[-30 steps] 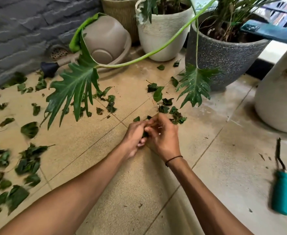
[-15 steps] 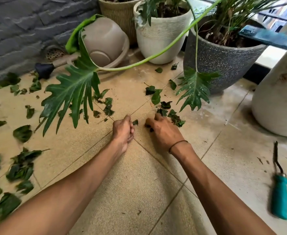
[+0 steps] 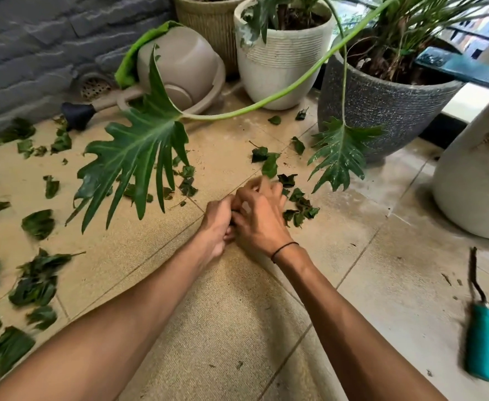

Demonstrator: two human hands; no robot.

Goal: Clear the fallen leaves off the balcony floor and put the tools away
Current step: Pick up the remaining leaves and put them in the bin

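On tiled floor (image 3: 382,285), hands together, planted pots (image 3: 283,68), overturned watering can (image 3: 179,68)

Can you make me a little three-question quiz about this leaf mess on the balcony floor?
1. True or false: the teal-handled tool is being held.
2. Which pot stands nearest the small leaf pile by the right hand? A) woven basket pot B) speckled grey pot C) tipped-over beige watering can
3. Fill in: the left hand and the right hand are ______ each other.

Key
1. False; it lies on the floor tiles, away from both hands.
2. B
3. Touching, bunched together over the tiles.
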